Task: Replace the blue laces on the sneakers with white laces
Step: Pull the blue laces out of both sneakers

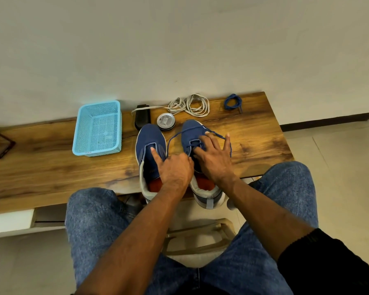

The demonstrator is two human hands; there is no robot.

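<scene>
A plain home room. A long low wooden bench [51, 167] stands against a bare white wall [179, 39] on a pale tiled floor [339, 156]. A light-blue plastic mesh basket [97, 128] sits on it, far left.

On the wooden bench [51, 167] we see a light blue mesh basket [97, 128] at 9 o'clock. A round tin [166, 122] stands at 12 o'clock, with a black brush [142, 119] just beside it at 11 o'clock.

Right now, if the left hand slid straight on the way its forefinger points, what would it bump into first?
Probably the black brush. The left hand rests on the left sneaker, forefinger aimed up its tongue toward the toe. Past the toe the black brush lies closest in that line, with the round tin just beside it; depth is hard to judge.
</scene>
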